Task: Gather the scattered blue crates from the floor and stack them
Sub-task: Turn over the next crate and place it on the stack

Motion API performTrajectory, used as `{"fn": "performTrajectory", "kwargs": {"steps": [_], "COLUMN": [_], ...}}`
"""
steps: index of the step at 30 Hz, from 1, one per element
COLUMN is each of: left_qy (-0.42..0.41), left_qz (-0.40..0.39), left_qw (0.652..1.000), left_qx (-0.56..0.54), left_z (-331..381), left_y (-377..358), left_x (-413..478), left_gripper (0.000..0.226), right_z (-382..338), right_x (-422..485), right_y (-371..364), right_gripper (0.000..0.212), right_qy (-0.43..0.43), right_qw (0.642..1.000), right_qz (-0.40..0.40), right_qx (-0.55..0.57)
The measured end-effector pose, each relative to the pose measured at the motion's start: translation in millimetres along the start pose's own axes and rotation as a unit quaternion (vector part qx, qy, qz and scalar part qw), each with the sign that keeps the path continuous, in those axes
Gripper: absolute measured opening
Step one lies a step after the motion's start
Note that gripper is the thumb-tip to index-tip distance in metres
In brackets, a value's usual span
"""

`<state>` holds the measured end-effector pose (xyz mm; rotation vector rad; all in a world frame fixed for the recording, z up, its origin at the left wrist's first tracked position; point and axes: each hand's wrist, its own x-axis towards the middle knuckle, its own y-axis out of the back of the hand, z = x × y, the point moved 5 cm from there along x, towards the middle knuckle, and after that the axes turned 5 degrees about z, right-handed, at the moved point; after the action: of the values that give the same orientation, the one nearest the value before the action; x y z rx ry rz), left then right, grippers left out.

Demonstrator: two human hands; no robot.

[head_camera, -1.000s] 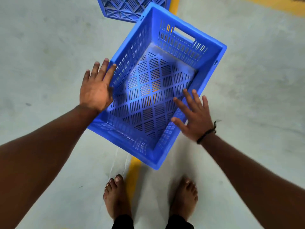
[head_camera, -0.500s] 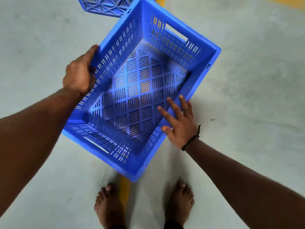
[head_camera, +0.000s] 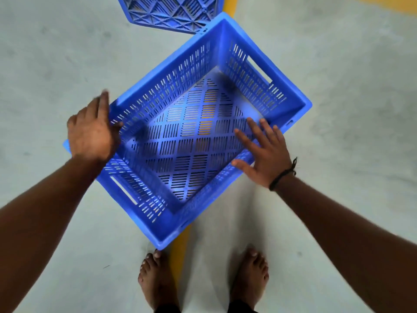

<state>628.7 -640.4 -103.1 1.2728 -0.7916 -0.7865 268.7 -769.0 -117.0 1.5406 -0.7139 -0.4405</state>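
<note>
Since a moment ago the slotted blue plastic crate (head_camera: 191, 132) has turned on the grey concrete floor (head_camera: 349, 109), left hand (head_camera: 91, 132) curled over its long rim, right hand (head_camera: 264, 152) splayed flat on the opposite rim.

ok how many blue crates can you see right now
2. One open blue crate sits between the left hand and right hand; one upturned crate lies cropped at the top edge. More may be outside view.

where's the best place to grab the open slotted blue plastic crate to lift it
Probably by the two handle slots in the short end walls of the open slotted blue plastic crate: one near the left hand, the other on the far wall. Come from outside each end, fingers hooking under the rim.
</note>
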Motion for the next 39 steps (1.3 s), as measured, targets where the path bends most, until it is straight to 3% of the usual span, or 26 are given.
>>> {"fn": "performTrajectory", "kwargs": {"steps": [2,4,11,15,19,24,27,29,35,39], "left_qy": [0.012,-0.037,-0.126,-0.133,-0.151,-0.090,-0.057,-0.043,-0.080,-0.096], "left_qz": [-0.027,-0.048,-0.096,-0.098,-0.089,-0.137,-0.190,-0.190,-0.166,-0.170], "left_qw": [1.000,0.998,0.985,0.984,0.984,0.985,0.977,0.978,0.982,0.980], "left_qx": [0.009,0.028,0.069,0.067,0.032,0.061,0.073,0.068,0.037,0.025], "left_z": [-15,-17,-24,-14,4,13,16,16,-15,-33], "left_y": [-5,-13,-22,-21,-11,-7,-22,-24,-8,-9], "left_x": [-19,-28,3,5,-46,-127,-142,-136,-80,-56], "left_gripper": [0.070,0.070,0.103,0.091,0.067,0.076,0.094,0.094,0.096,0.095], "right_z": [10,7,-23,-39,-28,37,79,86,75,55], "right_x": [15,17,-24,-46,-31,31,55,58,25,-14], "right_y": [-8,-13,-11,-9,-3,4,-14,-18,4,6], "right_gripper": [0.067,0.061,0.053,0.058,0.067,0.069,0.069,0.071,0.085,0.091], "right_qy": [0.053,0.070,0.020,-0.055,-0.054,-0.081,-0.116,-0.106,-0.123,-0.157], "right_qw": [0.998,0.997,1.000,0.998,0.995,0.985,0.961,0.956,0.989,0.982], "right_qz": [-0.018,-0.015,-0.018,-0.043,-0.076,-0.101,-0.184,-0.195,-0.076,-0.008], "right_qx": [0.002,-0.006,0.000,-0.005,-0.034,-0.116,-0.170,-0.193,0.028,0.104]}}
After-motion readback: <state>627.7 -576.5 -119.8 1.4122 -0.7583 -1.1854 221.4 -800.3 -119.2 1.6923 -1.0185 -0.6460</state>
